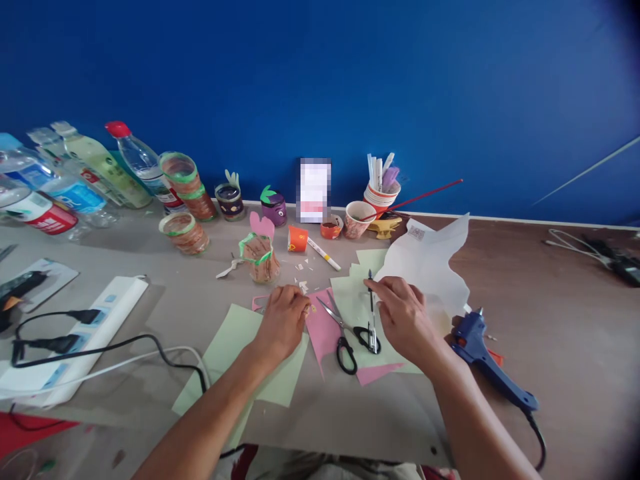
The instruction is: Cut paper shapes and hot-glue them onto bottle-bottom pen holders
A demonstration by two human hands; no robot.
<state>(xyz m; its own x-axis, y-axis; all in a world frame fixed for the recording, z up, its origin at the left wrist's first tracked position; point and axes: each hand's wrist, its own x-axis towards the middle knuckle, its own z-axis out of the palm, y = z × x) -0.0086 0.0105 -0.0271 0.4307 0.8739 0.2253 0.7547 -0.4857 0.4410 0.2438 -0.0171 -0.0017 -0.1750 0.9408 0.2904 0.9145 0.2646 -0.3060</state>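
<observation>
My left hand [285, 321] rests over pale green paper [280, 390] beside a piece of pink paper [324, 327]. Its fingers are curled together around something too small to make out. At the right, my right hand [404, 317] has its index finger stretched onto a pen [371, 303], with the thumb apart from it. The pen lies across the green sheets and over one handle of the scissors [345, 325]. Those scissors have black handles and silver blades, slightly apart, pointing away between my hands. White paper scraps [303, 285] are scattered just beyond my left hand.
A blue glue gun [483, 353] lies right of my right forearm, near crumpled white paper [420, 257]. Decorated cups [263, 263], an orange cup piece [297, 239], a marker [324, 255] and a phone [313, 190] stand or lie behind. Bottles [95, 167] and a power strip [100, 333] occupy the left.
</observation>
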